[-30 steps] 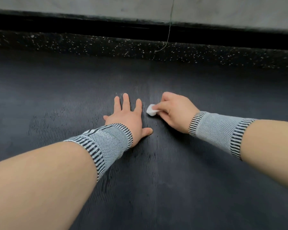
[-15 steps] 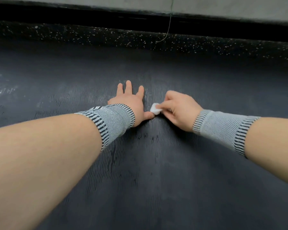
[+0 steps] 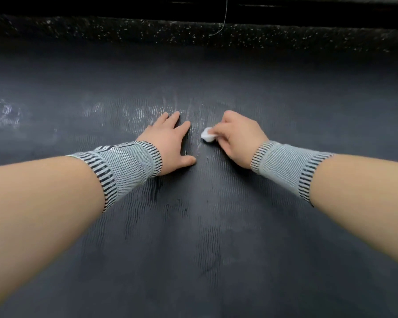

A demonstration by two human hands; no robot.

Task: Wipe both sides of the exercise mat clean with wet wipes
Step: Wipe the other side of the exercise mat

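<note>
Pinching wipe, right hand; speckled floor beyond mat.

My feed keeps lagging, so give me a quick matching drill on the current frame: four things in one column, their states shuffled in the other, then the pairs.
1. left hand
2. right hand
3. wet wipe
4. exercise mat

A. balled up, white
B. dark, ribbed, with damp streaks
C. flat, fingers straight on the mat
D. fingers curled, pinching something

Pairs: 1-C, 2-D, 3-A, 4-B
</note>
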